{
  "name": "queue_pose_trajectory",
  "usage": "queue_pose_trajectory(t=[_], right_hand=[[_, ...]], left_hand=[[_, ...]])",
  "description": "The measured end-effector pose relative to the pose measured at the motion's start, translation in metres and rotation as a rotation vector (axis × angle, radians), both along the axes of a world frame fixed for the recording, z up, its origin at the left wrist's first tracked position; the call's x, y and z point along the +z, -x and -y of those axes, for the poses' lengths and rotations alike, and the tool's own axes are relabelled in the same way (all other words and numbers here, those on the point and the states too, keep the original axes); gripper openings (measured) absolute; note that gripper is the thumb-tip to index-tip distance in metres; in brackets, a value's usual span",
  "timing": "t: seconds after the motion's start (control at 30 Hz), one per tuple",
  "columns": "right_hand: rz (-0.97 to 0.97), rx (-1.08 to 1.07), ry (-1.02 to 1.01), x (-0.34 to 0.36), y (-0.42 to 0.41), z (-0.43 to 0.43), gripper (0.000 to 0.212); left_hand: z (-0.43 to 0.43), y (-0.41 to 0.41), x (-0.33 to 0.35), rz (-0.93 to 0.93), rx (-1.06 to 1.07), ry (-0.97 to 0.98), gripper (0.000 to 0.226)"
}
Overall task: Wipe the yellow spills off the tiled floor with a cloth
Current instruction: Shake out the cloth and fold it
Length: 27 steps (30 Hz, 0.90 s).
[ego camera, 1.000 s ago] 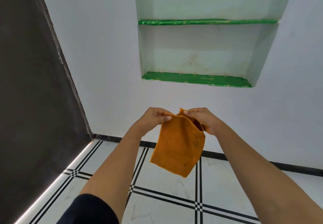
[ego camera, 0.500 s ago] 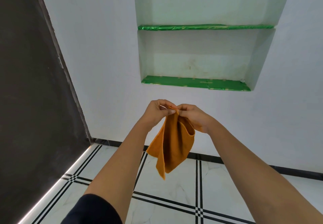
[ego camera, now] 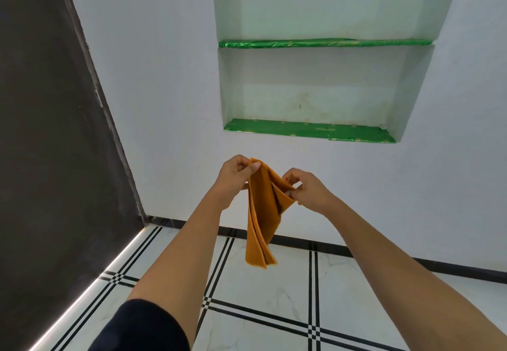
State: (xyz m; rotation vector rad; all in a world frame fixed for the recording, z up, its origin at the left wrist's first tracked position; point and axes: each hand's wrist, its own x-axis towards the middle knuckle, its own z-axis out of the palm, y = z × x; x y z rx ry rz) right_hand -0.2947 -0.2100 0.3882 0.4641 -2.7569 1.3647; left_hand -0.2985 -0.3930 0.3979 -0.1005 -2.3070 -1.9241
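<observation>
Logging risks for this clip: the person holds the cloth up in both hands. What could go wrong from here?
1. The left hand and right hand only pinch the orange cloth near its top, so it might slip and drop.
2. No yellow spill shows on the visible tiled floor, so the wipe target is unconfirmed.

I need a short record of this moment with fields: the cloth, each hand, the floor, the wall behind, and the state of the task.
cloth: orange cloth, folded in loose layers, hanging in the air above the floor
left hand: left hand pinches the top edge
right hand: right hand pinches an upper fold
floor: tiled floor, white with black lines; no yellow spill in view
wall: niche with upper shelf and lower shelf, both green-lined
task state: wiping not begun
</observation>
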Motion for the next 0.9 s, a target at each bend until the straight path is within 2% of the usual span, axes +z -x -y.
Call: queue_pose_trajectory(t=[0.1, 0.23, 0.33, 0.4, 0.53, 0.63, 0.7, 0.77, 0.83, 0.9], right_hand=[[-0.137, 0.002, -0.089, -0.001, 0.002, 0.003, 0.034], [-0.257, 0.003, -0.213, 0.008, 0.006, 0.003, 0.029], [-0.32, 0.025, -0.206, 0.018, 0.007, 0.003, 0.026], [-0.263, 0.075, -0.24, 0.023, 0.01, 0.004, 0.022], [-0.069, 0.053, -0.317, 0.021, 0.012, 0.001, 0.028], [-0.053, 0.043, -0.366, 0.024, 0.01, 0.0, 0.035], [-0.084, 0.027, -0.372, 0.027, 0.011, -0.001, 0.028], [-0.077, -0.035, -0.163, 0.031, 0.012, -0.002, 0.016], [0.013, -0.092, 0.219, 0.037, 0.013, -0.002, 0.011], [0.108, -0.124, 0.484, 0.043, 0.012, -0.001, 0.008]], left_hand=[[0.002, 0.0, 0.004, 0.008, 0.012, 0.008, 0.02], [0.007, 0.002, 0.008, 0.028, 0.067, -0.03, 0.027], [0.008, 0.003, 0.01, 0.044, 0.141, -0.047, 0.029], [0.009, 0.003, 0.012, 0.05, 0.154, -0.081, 0.027], [0.013, 0.004, 0.013, 0.058, 0.161, -0.114, 0.024], [0.016, 0.006, 0.011, 0.043, 0.173, -0.11, 0.022], [0.017, 0.005, 0.01, 0.044, 0.183, -0.109, 0.023], [0.02, 0.005, 0.009, 0.041, 0.201, -0.102, 0.028], [0.022, 0.004, 0.009, 0.036, 0.196, -0.08, 0.032], [0.023, 0.002, 0.007, 0.036, 0.158, -0.072, 0.034]])
